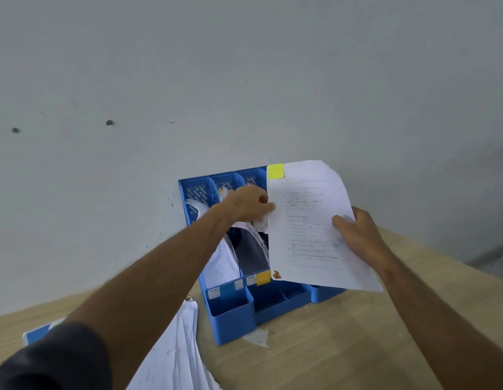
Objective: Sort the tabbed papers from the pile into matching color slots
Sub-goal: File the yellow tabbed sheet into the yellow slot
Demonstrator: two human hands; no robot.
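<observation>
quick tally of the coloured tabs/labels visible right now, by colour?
Yellow: 1, the tab on the sheet that both hands hold
Orange: 1, the label on the organizer front
Blue: 1, the label on the slot to its left
Total: 3

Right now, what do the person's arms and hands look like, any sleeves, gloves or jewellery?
Both hands are bare, with no gloves. The left hand comes off a long bare forearm, and a dark short sleeve covers the upper arm near the bottom left corner. The right hand also has a bare forearm; no sleeve shows on that side. No watch or wristband is visible on either wrist, and I cannot make out rings.
</observation>
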